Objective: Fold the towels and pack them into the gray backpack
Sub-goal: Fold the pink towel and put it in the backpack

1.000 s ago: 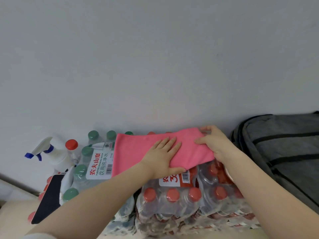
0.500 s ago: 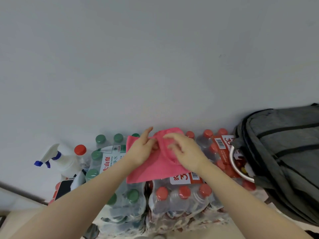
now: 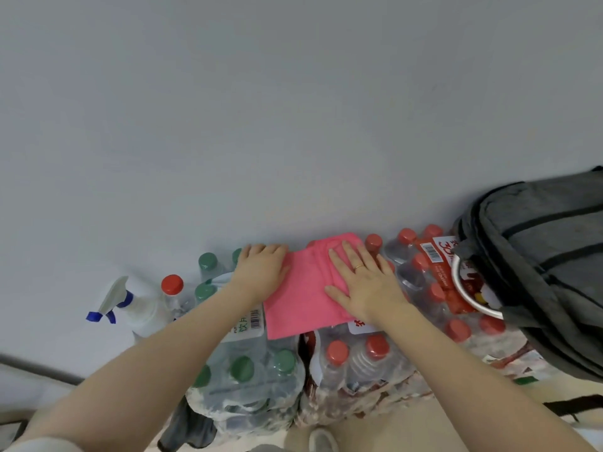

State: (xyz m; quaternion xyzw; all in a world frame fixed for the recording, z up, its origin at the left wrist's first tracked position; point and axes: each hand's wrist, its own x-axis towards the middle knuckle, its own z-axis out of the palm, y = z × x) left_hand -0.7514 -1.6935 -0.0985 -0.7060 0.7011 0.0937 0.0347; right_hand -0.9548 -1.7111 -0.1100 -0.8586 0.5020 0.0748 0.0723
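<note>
A pink towel (image 3: 301, 298), folded into a small rectangle, lies flat on top of shrink-wrapped packs of water bottles by the wall. My right hand (image 3: 362, 282) presses flat on the towel's right half with straight, spread fingers. My left hand (image 3: 261, 272) rests on the towel's upper left edge, its fingertips curled over the far side and hidden. The gray backpack (image 3: 551, 265) leans at the right edge of the view, partly on the bottle packs.
Green-capped bottles (image 3: 243, 367) stand at the left and red-capped bottles (image 3: 375, 349) at the right. A white spray bottle (image 3: 137, 305) with a blue nozzle stands at the far left. A metal rim (image 3: 470, 298) shows beside the backpack. The wall rises directly behind.
The towel went from a wide strip to a smaller folded rectangle. Both hands lifted a fold in the middle, then came down, and my right hand now lies flat on the towel.
</note>
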